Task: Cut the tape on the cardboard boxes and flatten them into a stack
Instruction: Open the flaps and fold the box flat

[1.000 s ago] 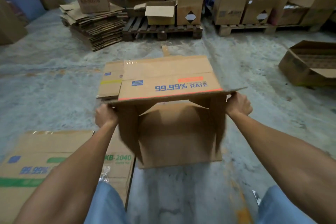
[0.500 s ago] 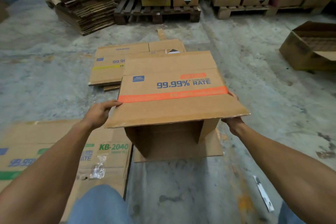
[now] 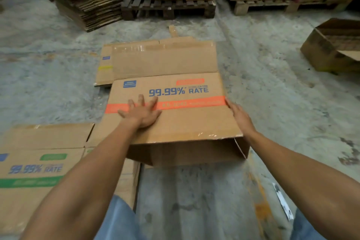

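Observation:
A brown cardboard box with an orange stripe and "99.99% RATE" print lies nearly flat on the concrete floor in front of me; its near end still gapes open. My left hand rests palm down with spread fingers on its top panel, over the orange stripe. My right hand lies along the box's right edge, fingers stretched out against it. Under the box's far left corner lies a flattened box with a yellow stripe. Another flattened box with a green stripe lies at my near left.
A tall stack of flattened cardboard sits at the far left. Two wooden pallets with upright boxes line the back. An open box stands at the right. A strip of tape lies on the floor near my right knee.
The box has dropped from a raised, open shape to almost flat on the floor. My left hand moved from its left edge onto the top panel, and my right hand slid along the right edge.

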